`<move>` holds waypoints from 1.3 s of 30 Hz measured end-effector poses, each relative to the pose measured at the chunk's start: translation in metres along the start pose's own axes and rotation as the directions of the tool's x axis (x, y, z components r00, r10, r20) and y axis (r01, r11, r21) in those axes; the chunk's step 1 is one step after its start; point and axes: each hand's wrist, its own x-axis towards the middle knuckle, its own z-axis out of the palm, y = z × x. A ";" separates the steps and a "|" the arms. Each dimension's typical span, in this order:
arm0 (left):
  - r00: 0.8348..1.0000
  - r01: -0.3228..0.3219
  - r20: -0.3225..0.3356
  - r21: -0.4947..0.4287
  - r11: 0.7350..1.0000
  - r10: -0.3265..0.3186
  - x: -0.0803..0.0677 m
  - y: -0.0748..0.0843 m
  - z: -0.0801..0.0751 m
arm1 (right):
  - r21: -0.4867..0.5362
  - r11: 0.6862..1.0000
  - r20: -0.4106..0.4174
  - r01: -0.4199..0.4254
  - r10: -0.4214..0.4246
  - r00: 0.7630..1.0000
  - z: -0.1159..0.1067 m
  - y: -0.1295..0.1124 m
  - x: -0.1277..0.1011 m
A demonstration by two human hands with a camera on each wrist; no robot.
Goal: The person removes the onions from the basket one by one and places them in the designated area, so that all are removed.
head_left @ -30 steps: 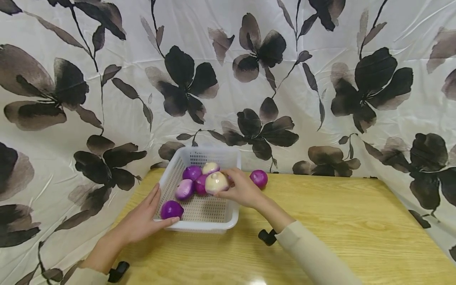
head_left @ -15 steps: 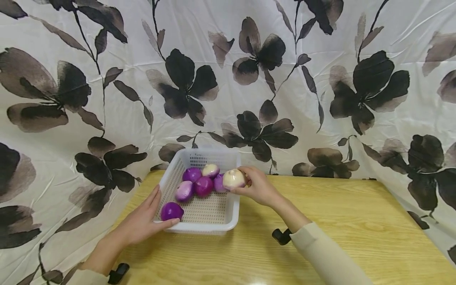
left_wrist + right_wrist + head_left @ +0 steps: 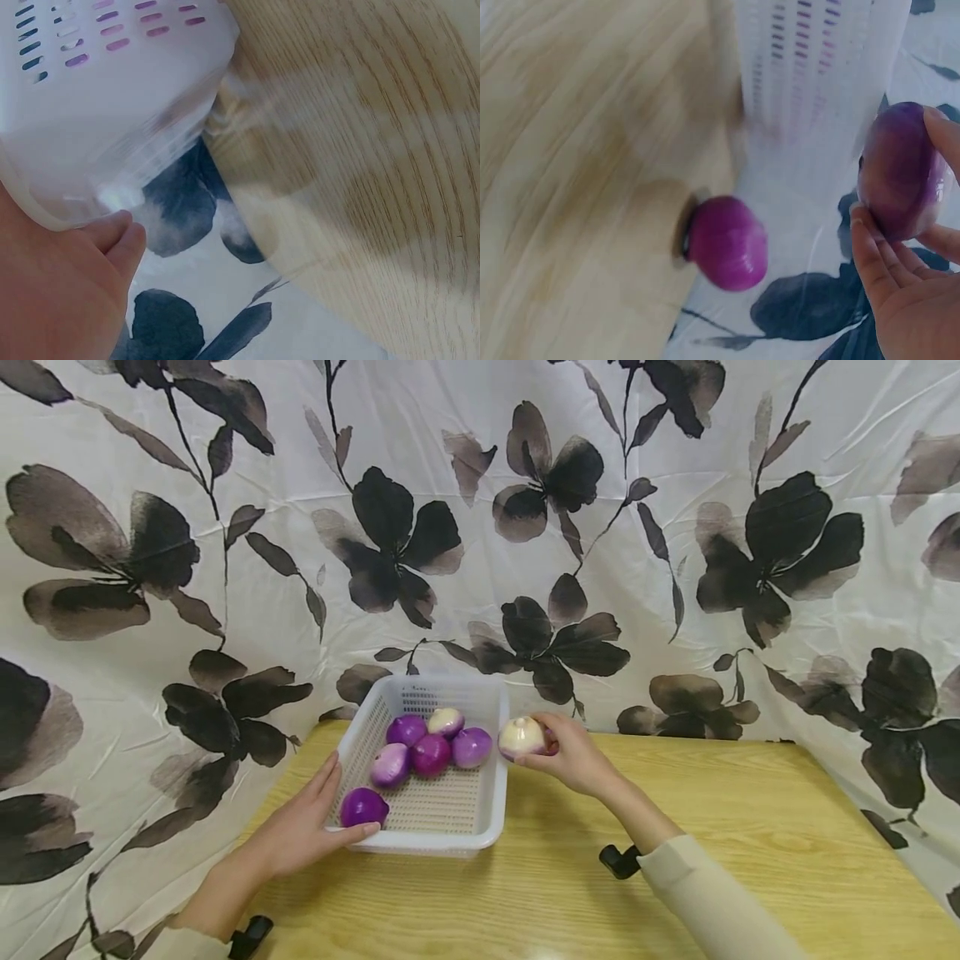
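A white perforated basket (image 3: 450,845) stands on the wooden table (image 3: 750,827) with several purple onions (image 3: 430,754) inside; one lies alone at its front left corner (image 3: 363,807). My right hand (image 3: 536,745) grips a pale peeled onion (image 3: 521,737) just outside the basket's right rim. In the right wrist view that held onion (image 3: 904,171) looks purple-tinted, and a loose purple onion (image 3: 727,241) lies at the table's back edge beside the basket (image 3: 817,67). My left hand (image 3: 315,818) rests on the basket's left front corner, fingers straight along the side, thumb (image 3: 120,236) by the rim (image 3: 112,112).
A floral cloth (image 3: 525,527) hangs close behind the table and drapes down at the left. Bare wood stretches to the right and in front of the basket. Black wrist mounts (image 3: 618,862) show under both forearms.
My right hand has lifted the pale onion from among the others and carried it rightward over the basket's rim. The left hand has stayed on the corner.
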 end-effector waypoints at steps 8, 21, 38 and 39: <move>1.000 0.021 0.011 0.005 1.000 -0.021 0.000 -0.002 0.002 | 0.013 0.998 0.043 -0.054 0.054 0.998 -0.013 0.018 -0.006; 1.000 0.009 0.006 0.008 1.000 -0.009 -0.002 -0.002 0.002 | -0.073 0.991 -0.016 -0.108 0.107 0.994 -0.029 0.054 -0.013; 1.000 0.020 0.009 0.005 1.000 -0.020 0.000 -0.004 0.003 | -0.133 0.983 -0.060 -0.127 0.120 0.991 -0.038 0.086 -0.014; 1.000 0.018 0.007 0.005 1.000 -0.018 0.000 -0.003 0.002 | -0.142 0.981 -0.066 -0.130 0.121 0.990 -0.038 0.088 -0.014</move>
